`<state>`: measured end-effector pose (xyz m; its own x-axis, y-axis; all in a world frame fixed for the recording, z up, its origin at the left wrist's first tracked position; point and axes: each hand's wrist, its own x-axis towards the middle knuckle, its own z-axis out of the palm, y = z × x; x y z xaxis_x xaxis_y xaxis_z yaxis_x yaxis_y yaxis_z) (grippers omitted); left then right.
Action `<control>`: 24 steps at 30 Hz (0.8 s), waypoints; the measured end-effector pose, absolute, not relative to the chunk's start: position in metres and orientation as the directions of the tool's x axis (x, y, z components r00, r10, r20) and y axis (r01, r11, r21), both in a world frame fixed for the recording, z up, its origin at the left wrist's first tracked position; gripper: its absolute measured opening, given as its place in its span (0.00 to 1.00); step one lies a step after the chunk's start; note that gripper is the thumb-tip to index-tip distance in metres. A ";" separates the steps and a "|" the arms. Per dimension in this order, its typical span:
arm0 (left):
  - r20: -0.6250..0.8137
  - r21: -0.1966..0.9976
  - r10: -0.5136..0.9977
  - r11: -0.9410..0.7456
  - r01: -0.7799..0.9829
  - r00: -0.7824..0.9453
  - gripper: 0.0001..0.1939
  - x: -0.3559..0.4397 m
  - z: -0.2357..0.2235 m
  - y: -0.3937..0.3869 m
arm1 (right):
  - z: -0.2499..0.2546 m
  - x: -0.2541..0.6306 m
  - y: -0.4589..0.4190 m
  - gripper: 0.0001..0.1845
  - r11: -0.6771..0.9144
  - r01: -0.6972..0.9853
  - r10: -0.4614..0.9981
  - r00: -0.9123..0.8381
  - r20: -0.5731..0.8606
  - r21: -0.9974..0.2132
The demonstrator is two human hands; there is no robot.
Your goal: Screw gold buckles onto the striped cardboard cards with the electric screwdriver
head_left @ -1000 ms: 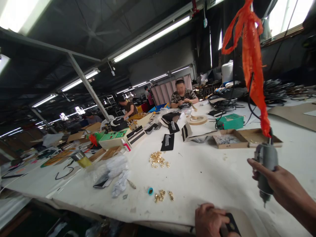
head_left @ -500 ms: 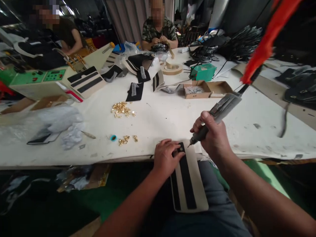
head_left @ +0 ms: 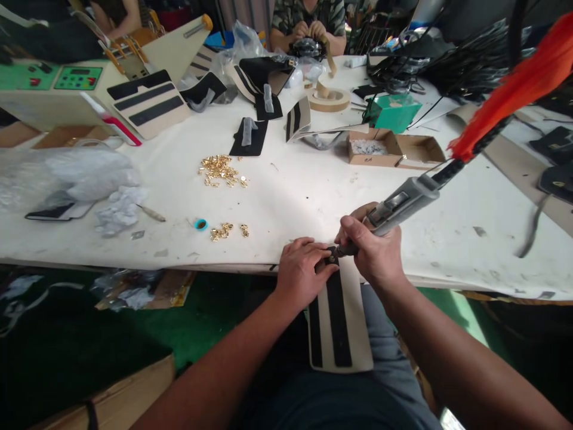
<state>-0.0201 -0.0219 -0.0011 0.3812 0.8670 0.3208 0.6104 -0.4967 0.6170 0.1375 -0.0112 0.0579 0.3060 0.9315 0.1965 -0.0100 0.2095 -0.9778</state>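
Note:
My right hand (head_left: 371, 251) grips a grey powered hand tool (head_left: 398, 206) whose cord runs up to an orange strip (head_left: 519, 83). Its tip touches a small dark fitting at the top of a cream panel with black stripes (head_left: 338, 322). The panel lies over the table edge and my lap. My left hand (head_left: 302, 272) pinches the top end of that panel beside the tool tip. Small gold fittings (head_left: 226, 231) and a blue ring (head_left: 201, 224) lie left of my hands.
A larger heap of gold fittings (head_left: 221, 170) lies further back on the white table (head_left: 304, 197). Cardboard trays (head_left: 394, 149), a green box (head_left: 393, 112), a tape roll (head_left: 329, 98), striped panels (head_left: 147, 104) and crumpled plastic (head_left: 85, 179) are spread around. Another person's hands (head_left: 308, 30) work opposite.
My view dropped from the room down to the table edge. My right hand brought the tool down until its tip met the panel top, which my left hand now pinches.

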 end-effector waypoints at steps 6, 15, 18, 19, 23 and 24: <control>0.336 0.604 0.856 -0.516 0.607 0.393 0.15 -0.021 -0.005 -0.020 | 0.055 0.139 -0.010 0.21 0.213 0.005 0.929 0.308 0.204 -0.977; 0.337 0.595 0.855 -0.518 0.615 0.394 0.15 -0.020 -0.004 -0.021 | 0.056 0.139 -0.011 0.19 0.224 0.093 0.937 0.254 0.240 -0.970; 0.337 0.587 0.853 -0.521 0.620 0.398 0.14 -0.021 -0.004 -0.021 | 0.058 0.139 -0.011 0.19 0.226 0.120 0.945 0.213 0.247 -0.967; 0.335 0.584 0.853 -0.521 0.623 0.400 0.14 -0.021 -0.004 -0.021 | 0.058 0.139 -0.011 0.19 0.226 0.127 0.949 0.196 0.247 -0.966; 0.324 0.576 0.850 -0.525 0.627 0.415 0.13 -0.021 -0.002 -0.020 | 0.057 0.142 -0.007 0.21 0.236 0.132 0.958 0.135 0.253 -0.963; 0.321 0.573 0.850 -0.526 0.629 0.418 0.13 -0.021 -0.002 -0.020 | 0.057 0.142 -0.006 0.21 0.240 0.126 0.959 0.121 0.255 -0.963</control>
<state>-0.0208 -0.0199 -0.0019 0.4177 0.8498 0.3214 0.6287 -0.5257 0.5730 0.1421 -0.0063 0.0570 0.1206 0.9595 0.2547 0.1264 0.2396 -0.9626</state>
